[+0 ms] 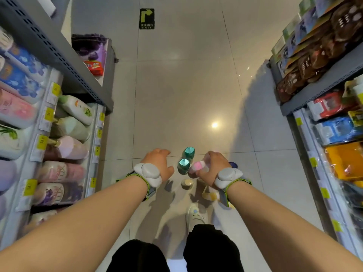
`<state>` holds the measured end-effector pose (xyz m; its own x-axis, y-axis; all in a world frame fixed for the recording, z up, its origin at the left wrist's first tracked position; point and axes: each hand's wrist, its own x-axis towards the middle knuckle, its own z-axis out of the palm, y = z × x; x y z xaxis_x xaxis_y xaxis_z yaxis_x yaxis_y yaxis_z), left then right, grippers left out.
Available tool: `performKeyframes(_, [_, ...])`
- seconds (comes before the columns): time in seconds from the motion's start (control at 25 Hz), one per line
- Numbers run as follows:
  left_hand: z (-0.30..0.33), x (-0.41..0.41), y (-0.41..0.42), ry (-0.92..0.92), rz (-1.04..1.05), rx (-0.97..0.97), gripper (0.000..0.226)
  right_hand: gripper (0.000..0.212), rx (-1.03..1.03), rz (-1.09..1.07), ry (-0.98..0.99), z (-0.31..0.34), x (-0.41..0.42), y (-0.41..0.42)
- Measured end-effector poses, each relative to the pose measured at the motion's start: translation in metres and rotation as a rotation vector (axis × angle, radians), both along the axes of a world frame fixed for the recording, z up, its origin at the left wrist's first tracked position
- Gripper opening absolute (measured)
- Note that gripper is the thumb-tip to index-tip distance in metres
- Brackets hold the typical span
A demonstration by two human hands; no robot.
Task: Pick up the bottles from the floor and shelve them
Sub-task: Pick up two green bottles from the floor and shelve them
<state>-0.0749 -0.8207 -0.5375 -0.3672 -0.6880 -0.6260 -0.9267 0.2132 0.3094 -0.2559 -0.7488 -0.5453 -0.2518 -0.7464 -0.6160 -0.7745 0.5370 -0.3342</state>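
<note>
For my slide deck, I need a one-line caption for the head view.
Right hand grips a pink-capped bottle beside two teal-capped bottles on the aisle floor; left hand hovers open.

The pale tiled floor (186,85) carries 2 teal-capped bottles (186,160) standing upright, touching. A cream-capped bottle (187,183) stands near them.

Bottles (186,161) stand clustered on the floor (176,95) mid-aisle, between the left hand (157,163) and right hand (214,167). Stocked shelves (64,134) flank the aisle. A floor sign (147,18) lies far ahead; a shoe (196,214) lies behind the cluster.
</note>
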Motion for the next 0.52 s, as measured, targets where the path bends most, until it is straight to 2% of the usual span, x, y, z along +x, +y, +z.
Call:
performKeyframes(0.2, [-0.076, 0.001, 0.003, 0.006, -0.019, 0.013, 0.061, 0.047, -0.014, 0.037, 0.003, -0.070, 0.012, 0.007])
performKeyframes(0.52, [-0.184, 0.016, -0.004, 0.035, -0.028, -0.023, 0.063, 0.061, -0.078, 0.031, 0.045, -0.170, 0.035, 0.006])
